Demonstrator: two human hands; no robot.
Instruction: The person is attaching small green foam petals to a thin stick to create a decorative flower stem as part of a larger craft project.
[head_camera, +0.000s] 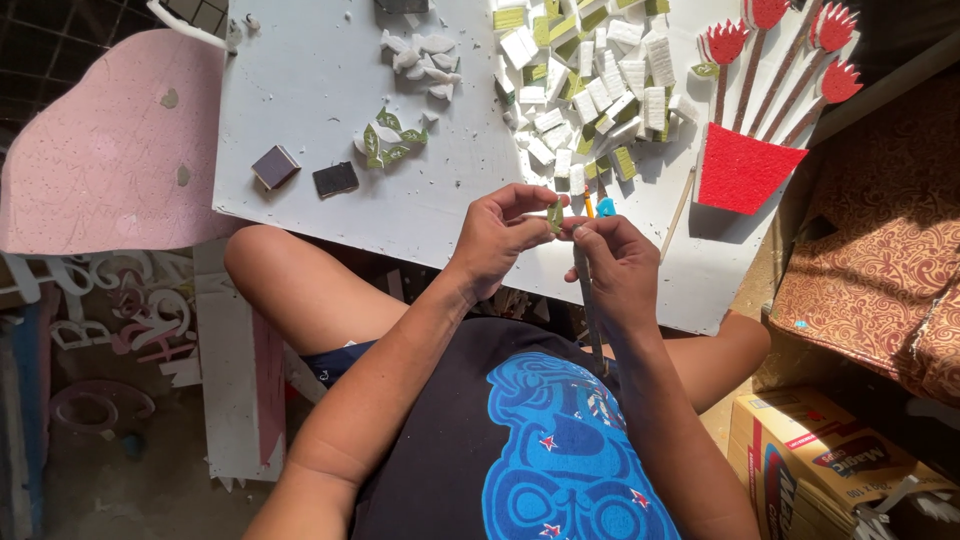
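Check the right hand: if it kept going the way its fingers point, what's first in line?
Probably the pile of white and green foam blocks up the white board; the right hand points that way, though height above it is unclear.

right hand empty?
No: the right hand grips a long thin tool with an orange tip, held against the small green piece pinched in the left hand.

Small craft workshop, home-style, worked from the floor. Low white board table (330, 120) serves as the bench, scattered with foam offcuts. Far centre: heap of small white and green cut foam blocks (585, 75). Far right: finished foam piece, red pot with red-tipped flowers on stems (755, 110). Centre: little green foam leaves (388, 138). Far left: pink foam sheet (105, 150). Near left on the floor: white cut-out foam letters (95, 300). Near right: cardboard carton (820, 465).
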